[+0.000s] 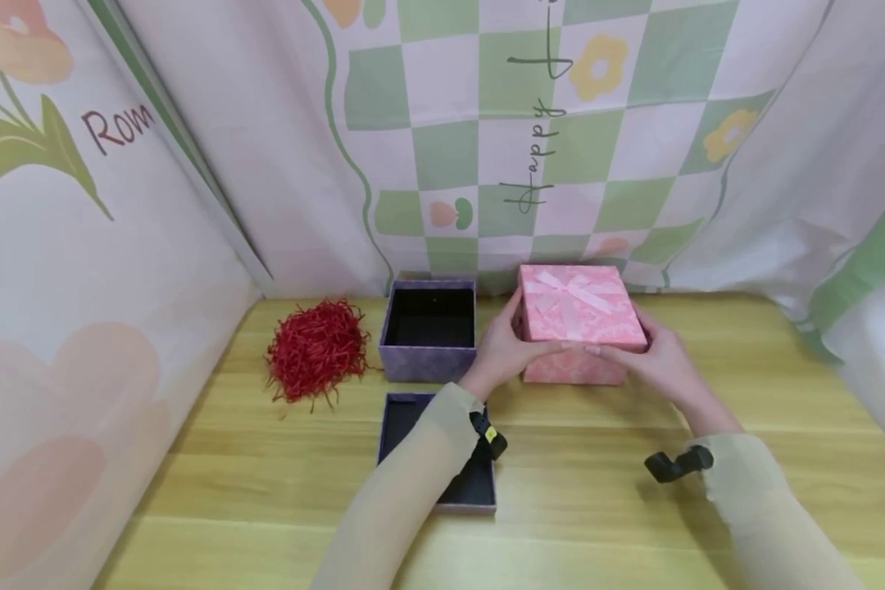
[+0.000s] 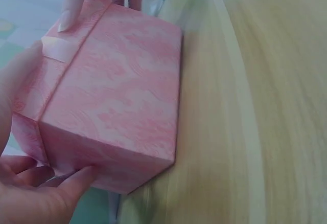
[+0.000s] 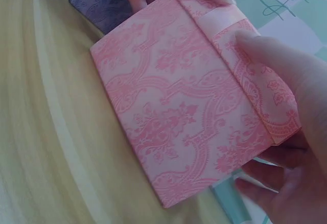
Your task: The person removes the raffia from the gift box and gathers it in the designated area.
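Observation:
A pink patterned gift box (image 1: pixel 575 365) stands at the back right of the table. Its lid (image 1: pixel 586 307), topped with a pale ribbon bow, sits on it. My left hand (image 1: pixel 503 348) grips the lid from the left, thumb along the front edge and fingers on the side. From the right, my right hand (image 1: pixel 660 360) grips the lid in the same way, its thumb close to the left one. In the right wrist view the right thumb presses the lid's front rim near the ribbon band (image 3: pixel 222 20). Whatever is inside the pink box is hidden.
Left of the pink box is an open purple box (image 1: pixel 428 360) with a black inside. Its lid (image 1: pixel 472 500) lies inside-up in front, partly behind my left forearm. Red shredded paper (image 1: pixel 317 348) is heaped at the far left. A patterned curtain (image 1: pixel 442 156) hangs behind.

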The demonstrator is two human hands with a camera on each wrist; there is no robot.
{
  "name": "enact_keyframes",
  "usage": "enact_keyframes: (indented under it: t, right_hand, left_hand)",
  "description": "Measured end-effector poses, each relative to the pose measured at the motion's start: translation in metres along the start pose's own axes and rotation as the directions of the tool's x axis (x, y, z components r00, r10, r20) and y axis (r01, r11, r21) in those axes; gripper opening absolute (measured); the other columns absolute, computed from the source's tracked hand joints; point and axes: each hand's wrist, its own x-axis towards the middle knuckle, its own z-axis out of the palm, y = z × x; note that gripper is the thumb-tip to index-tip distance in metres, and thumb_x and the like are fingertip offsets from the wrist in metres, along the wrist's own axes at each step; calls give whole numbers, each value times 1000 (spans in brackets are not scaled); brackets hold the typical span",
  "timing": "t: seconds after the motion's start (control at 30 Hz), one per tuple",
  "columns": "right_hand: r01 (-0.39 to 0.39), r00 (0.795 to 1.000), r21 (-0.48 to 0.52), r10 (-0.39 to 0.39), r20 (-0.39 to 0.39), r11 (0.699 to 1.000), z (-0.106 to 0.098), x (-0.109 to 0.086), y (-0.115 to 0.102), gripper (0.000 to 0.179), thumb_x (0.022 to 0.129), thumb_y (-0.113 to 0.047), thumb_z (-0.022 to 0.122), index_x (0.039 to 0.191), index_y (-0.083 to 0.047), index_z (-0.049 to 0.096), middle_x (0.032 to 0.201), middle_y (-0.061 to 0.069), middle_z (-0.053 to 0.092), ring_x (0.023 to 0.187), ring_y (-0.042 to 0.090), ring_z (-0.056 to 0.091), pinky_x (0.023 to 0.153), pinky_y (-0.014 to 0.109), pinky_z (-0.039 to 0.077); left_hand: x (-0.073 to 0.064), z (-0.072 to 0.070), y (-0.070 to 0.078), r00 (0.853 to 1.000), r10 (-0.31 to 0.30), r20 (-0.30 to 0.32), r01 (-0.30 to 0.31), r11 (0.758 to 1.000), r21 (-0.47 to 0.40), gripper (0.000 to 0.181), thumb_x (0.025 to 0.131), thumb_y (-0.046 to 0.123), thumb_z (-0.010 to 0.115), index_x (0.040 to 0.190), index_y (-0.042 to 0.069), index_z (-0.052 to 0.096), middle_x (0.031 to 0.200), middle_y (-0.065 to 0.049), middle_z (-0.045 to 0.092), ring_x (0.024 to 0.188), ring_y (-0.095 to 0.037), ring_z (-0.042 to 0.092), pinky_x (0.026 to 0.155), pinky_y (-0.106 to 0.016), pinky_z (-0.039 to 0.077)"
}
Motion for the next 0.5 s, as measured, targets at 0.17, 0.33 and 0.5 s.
enact_keyframes:
  t: [0.17, 0.33, 0.5]
  right_hand:
    - [40, 999, -5, -40, -20, 999, -5, 1, -4, 95, 89, -31, 82, 164, -20, 24, 158, 19, 38, 134, 35, 44, 88, 8, 39]
    - [42, 999, -32, -42, -28, 999, -14, -1, -14, 94, 91, -30, 80, 164, -16, 21, 160, 21, 32, 139, 39, 39, 93, 7, 37]
    - [37, 999, -34, -38, -30, 999, -21, -6, -29, 85, 99, -32, 68, 163, -7, 18, 161, 28, 24, 142, 46, 33, 93, 2, 33]
  left_hand:
    - [0, -2, 10, 1000, 15, -10, -14, 1000, 26, 110, 76, 30, 93, 163, 23, 26, 158, 5, 40, 139, -6, 39, 109, -24, 37]
    - [-1, -8, 24, 998, 54, 16, -54, 998, -14, 106, 82, 31, 88, 164, 21, 22, 161, 4, 34, 141, -6, 35, 110, -28, 38]
    - [-2, -16, 34, 998, 58, 12, -58, 998, 14, 92, 91, 38, 78, 163, 21, 23, 162, 3, 31, 142, -7, 34, 112, -32, 37]
